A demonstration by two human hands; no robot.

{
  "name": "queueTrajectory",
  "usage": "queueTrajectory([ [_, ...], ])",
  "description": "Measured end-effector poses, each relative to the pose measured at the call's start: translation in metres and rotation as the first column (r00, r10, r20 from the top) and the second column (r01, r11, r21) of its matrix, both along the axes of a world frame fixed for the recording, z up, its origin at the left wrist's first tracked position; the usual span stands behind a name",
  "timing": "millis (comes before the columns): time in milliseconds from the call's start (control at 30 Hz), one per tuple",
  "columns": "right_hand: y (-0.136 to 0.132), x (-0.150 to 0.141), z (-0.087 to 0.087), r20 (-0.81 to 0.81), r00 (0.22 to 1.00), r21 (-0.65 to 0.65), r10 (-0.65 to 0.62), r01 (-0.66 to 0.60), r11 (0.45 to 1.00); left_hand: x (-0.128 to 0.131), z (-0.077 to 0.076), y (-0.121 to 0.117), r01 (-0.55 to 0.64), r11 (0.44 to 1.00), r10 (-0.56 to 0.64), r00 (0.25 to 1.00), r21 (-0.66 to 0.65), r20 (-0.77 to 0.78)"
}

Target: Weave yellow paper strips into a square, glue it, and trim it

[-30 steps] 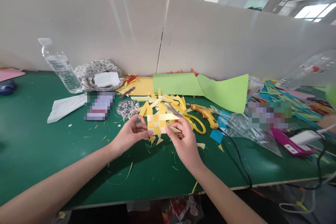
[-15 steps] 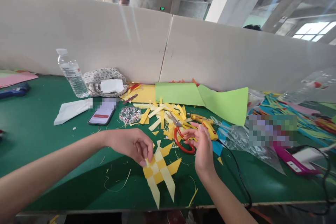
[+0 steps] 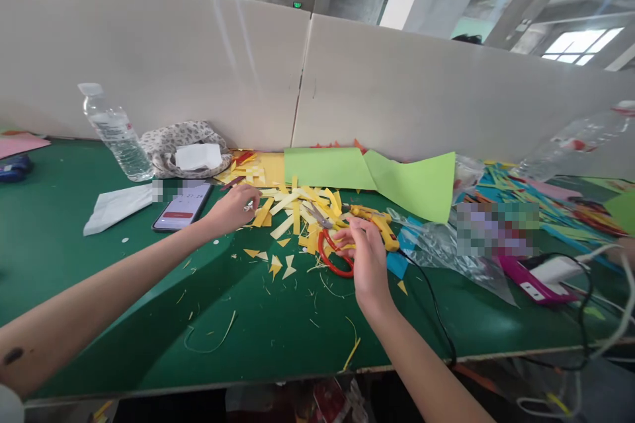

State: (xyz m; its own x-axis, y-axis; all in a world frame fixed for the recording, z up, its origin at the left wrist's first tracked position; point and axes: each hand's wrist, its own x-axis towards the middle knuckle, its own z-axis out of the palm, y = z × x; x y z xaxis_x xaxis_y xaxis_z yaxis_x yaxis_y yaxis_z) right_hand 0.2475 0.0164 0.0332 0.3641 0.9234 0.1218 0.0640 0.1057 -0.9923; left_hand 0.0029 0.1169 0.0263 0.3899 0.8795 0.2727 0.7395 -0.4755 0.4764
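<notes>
My left hand [image 3: 233,208] reaches over the round clear dish of small black-and-white pieces, which it almost wholly covers. Its fingers are curled downward, and what they hold, if anything, cannot be made out. My right hand [image 3: 366,258] hovers with loosely bent, parted fingers and nothing in them. Beside its fingertips lie scissors [image 3: 338,271] with a red handle loop, blades resting on a heap of yellow and cream paper strips [image 3: 296,211]. A yellow-and-cream checked paper piece [image 3: 255,174] lies behind my left hand, on the yellow sheet.
A yellow glue gun [image 3: 387,230] with a black cord lies right of the scissors. Left stand a phone [image 3: 181,206], tissue [image 3: 116,208], water bottle [image 3: 116,135] and patterned cloth pouch [image 3: 163,145]. Green paper [image 3: 322,168] lies along the partition. Plastic film [image 3: 446,248] and a magenta power strip [image 3: 533,287] lie right.
The woven yellow-and-cream paper piece, first in both hands, then in my left alone, has left my hands. My left hand has moved up to the dish; my right hand stays near the scissors.
</notes>
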Motion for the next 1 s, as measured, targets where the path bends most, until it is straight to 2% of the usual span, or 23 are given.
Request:
queueTrajectory([
  [100, 0.000, -0.001, -0.002, 0.013, 0.999, -0.004, 0.040, -0.040, 0.999, 0.009, -0.001, -0.007, 0.071, 0.997, -0.068, 0.992, 0.021, -0.102],
  [200, 0.000, -0.002, -0.004, 0.073, 0.995, -0.003, 0.068, -0.068, 0.998, 0.021, 0.003, -0.005, 0.089, 0.994, -0.078, 0.981, 0.056, -0.178],
  [367, -0.001, -0.006, -0.007, 0.145, 0.980, -0.029, 0.134, -0.131, 0.991, 0.053, 0.002, 0.003, 0.042, 0.992, -0.010, 0.969, 0.122, -0.247],
  [533, -0.003, -0.005, -0.012, 0.208, 0.964, -0.059, 0.166, -0.157, 0.986, 0.087, -0.006, 0.017, -0.023, 0.994, 0.055, 0.952, 0.109, -0.302],
  [700, -0.003, -0.002, -0.014, 0.238, 0.958, -0.081, 0.159, -0.144, 0.986, 0.085, -0.005, 0.025, -0.087, 0.989, 0.118, 0.948, 0.117, -0.295],
  [800, 0.002, -0.004, -0.016, 0.259, 0.953, -0.069, 0.156, -0.142, 0.987, 0.081, -0.005, 0.021, -0.113, 0.987, 0.143, 0.945, 0.117, -0.293],
  [1000, 0.012, -0.008, -0.020, 0.276, 0.951, -0.064, 0.135, -0.122, 0.990, 0.092, -0.011, 0.012, -0.156, 0.975, 0.190, 0.955, 0.156, -0.228],
])
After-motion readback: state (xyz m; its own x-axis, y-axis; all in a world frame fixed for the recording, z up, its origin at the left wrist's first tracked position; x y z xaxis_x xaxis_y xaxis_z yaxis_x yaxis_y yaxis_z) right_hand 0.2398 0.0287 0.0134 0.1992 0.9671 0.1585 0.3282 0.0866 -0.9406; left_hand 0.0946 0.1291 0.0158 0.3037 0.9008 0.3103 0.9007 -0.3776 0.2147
